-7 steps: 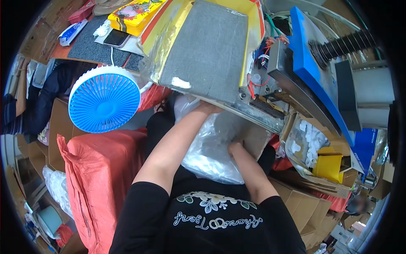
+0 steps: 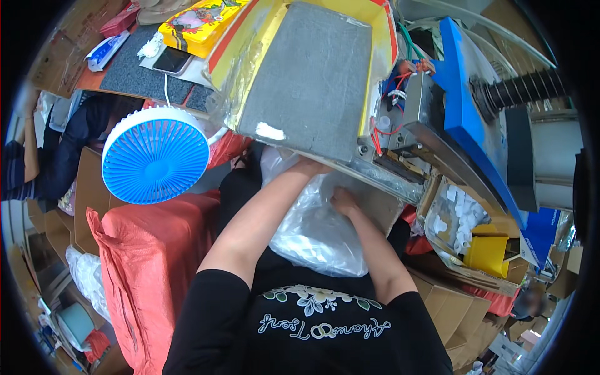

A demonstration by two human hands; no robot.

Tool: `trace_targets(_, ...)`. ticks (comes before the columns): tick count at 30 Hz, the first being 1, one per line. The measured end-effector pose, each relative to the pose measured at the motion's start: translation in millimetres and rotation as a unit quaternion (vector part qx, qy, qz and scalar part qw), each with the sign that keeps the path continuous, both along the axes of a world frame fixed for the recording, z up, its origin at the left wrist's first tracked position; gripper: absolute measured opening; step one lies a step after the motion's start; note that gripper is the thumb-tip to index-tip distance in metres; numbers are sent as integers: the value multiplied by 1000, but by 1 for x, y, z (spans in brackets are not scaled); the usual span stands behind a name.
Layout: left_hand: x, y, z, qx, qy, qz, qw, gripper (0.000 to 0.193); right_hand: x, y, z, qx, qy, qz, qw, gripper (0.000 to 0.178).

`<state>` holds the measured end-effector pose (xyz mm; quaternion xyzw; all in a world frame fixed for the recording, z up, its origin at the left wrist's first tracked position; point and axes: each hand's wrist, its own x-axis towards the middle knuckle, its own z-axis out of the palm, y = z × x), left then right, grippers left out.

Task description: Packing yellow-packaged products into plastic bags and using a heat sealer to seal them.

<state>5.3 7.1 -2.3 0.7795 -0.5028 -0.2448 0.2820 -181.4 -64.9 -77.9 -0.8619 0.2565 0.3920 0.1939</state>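
A large clear plastic bag (image 2: 319,244) lies bunched on my lap, its upper part running under the front edge of the machine's work surface. My left hand (image 2: 310,166) reaches under that edge beside the bag; its fingers are hidden there. My right hand (image 2: 344,201) is closed against the plastic at the bag's right side, fingers curled. Above both hands sits the grey padded plate (image 2: 306,81), framed by yellow and red taped cardboard.
At left stand a blue and white fan (image 2: 156,159) and a red wrapped bundle (image 2: 156,250). A blue press head (image 2: 475,119) with exposed red wires overhangs the right. Below it, a box (image 2: 459,215) holds white scraps and yellow pieces. Another person's arm (image 2: 37,162) shows far left.
My right hand has moved up and slightly left along the bag, and more of its curled fingers shows. My left hand stays under the edge. The view has shifted slightly.
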Motion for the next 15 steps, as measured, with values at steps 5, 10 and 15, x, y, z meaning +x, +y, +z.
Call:
trace_targets(5, -12, -27, -50, -77, -57, 72, 993, 59, -22, -25, -50, -46, -175, -14, 983, 64)
trace_targets(10, -6, -9, -24, -51, 61, -9, 997, 57, -19, -9, -14, 132, 7, 31, 991, 56)
trace_targets(15, 14, 5, -17, -14, 76, -53, 996, 61, -30, 10, 30, 144, -213, -114, 960, 43)
